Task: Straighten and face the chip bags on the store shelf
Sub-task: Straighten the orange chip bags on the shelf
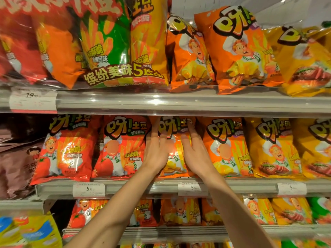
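We have both hands on one orange chip bag [176, 154] that stands upright on the middle shelf [232, 186], between a red tomato-flavour bag [121, 149] on its left and another orange bag [227, 147] on its right. Our left hand [156, 149] lies flat against the bag's left part, fingers straight and close together, pointing up toward the logo at the top of the bag; it presses on the front face and curls around nothing. Our right hand [194, 151] lies on the bag's right part in the same way, fingers extended and a little spread, the fingertips reaching up near the underside of the shelf above; the thumb rests on the bag's front. Whether any fingertip hooks over the bag's top edge we cannot tell, since the top sits in shadow under the upper shelf [179, 102]. The bag's front faces us, its lower edge sitting at the shelf lip just above a price tag [192, 188] reading 5.90. Further right in the same row stand yellow steak-flavour bags [272, 149]. On the upper shelf stand larger orange bags [238, 49] and a multi-flavour pack [107, 42].
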A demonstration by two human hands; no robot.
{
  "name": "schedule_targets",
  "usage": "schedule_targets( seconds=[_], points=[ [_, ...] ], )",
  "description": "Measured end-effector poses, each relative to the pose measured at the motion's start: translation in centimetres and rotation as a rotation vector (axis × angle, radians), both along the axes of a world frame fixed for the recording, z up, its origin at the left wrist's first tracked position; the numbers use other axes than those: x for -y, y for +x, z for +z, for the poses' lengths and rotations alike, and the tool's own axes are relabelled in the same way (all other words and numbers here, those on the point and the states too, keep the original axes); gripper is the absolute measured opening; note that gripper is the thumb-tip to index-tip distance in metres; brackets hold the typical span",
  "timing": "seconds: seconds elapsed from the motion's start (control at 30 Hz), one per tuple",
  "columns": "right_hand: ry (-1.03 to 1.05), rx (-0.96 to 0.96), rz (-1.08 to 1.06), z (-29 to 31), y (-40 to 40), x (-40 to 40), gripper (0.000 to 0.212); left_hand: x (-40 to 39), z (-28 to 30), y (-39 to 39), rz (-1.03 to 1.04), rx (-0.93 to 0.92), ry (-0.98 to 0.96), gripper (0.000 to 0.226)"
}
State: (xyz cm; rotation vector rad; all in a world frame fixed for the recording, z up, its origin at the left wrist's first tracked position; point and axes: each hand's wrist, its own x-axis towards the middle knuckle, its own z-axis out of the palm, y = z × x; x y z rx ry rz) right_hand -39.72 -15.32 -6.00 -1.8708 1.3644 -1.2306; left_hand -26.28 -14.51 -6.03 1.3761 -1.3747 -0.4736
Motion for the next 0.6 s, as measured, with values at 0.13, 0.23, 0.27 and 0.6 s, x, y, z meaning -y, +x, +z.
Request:
schedule_targets(
  seconds=[0.13,0.23,0.27,0.6],
  points=[
    [-0.016,-0.005,-0.062,0.0,0.7,0.2,0.057,0.7,0.5,0.3,-0.034,0.058,0.03,0.056],
    [-0.021,-0.038,-0.1,-0.1,1.1,0.1,0.056,1.0,0.3,0.4,-0.005,-0.048,0.026,0.052],
    [-0.029,-0.061,-0.099,-0.1,1.0,0.0,0.055,0.4,0.4,0.3,0.005,-0.037,0.026,0.051],
    [-0.031,-0.187,-0.015,-1.0,-0.3,-0.9,0.06,-1.2,-0.9,-0.3,-0.043,0.154,0.04,0.043]
  ],
)
